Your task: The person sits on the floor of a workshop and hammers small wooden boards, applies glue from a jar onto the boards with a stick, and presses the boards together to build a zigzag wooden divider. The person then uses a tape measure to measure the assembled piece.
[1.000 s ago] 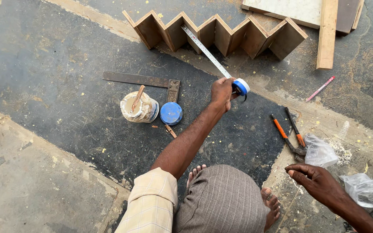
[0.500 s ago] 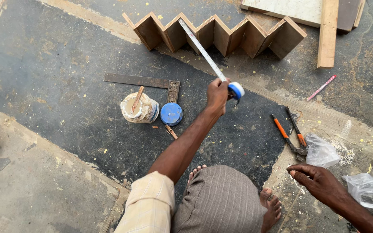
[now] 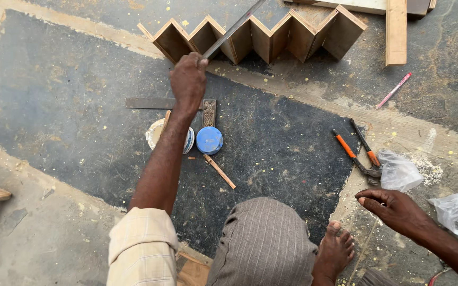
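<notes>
since it swung left, left hand (image 3: 188, 79) grips metal strip (image 3: 232, 29) | right hand (image 3: 396, 209) loosely open

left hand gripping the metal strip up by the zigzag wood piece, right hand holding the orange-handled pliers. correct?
Not quite. The left hand does grip the metal strip by the zigzag wood piece, but the right hand holds nothing: it hovers over the floor, apart from the orange-handled pliers, which lie on the ground beyond it. The head view shows this.
</notes>
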